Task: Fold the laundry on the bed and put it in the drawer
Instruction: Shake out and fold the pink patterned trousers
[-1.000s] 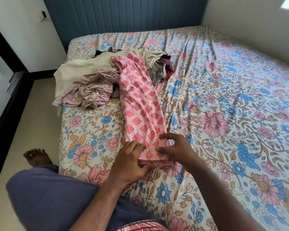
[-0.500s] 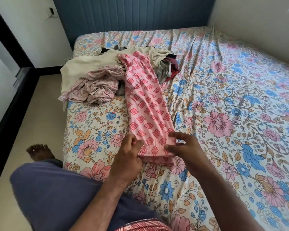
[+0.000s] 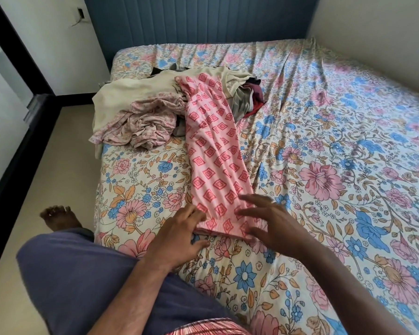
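The bed (image 3: 348, 141) serves as folding surface; the pile (image 3: 155, 110) waits near its head. The trousers (image 3: 215, 160) lie stretched lengthwise (for folding, likely). Left hand (image 3: 179, 235) and right hand (image 3: 266, 221) spread loosely at the hem, holding nothing.

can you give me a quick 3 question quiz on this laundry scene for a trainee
1. True or false: the pink diamond-print garment lies stretched out along the floral bedsheet.
2. Which end of that garment are the left hand and right hand at? A) the end in the clothes pile B) the near end C) neither
3. Fill in: both hands have their fingers ____, not curled round the cloth.

Key: 1 true; 2 B; 3 spread open
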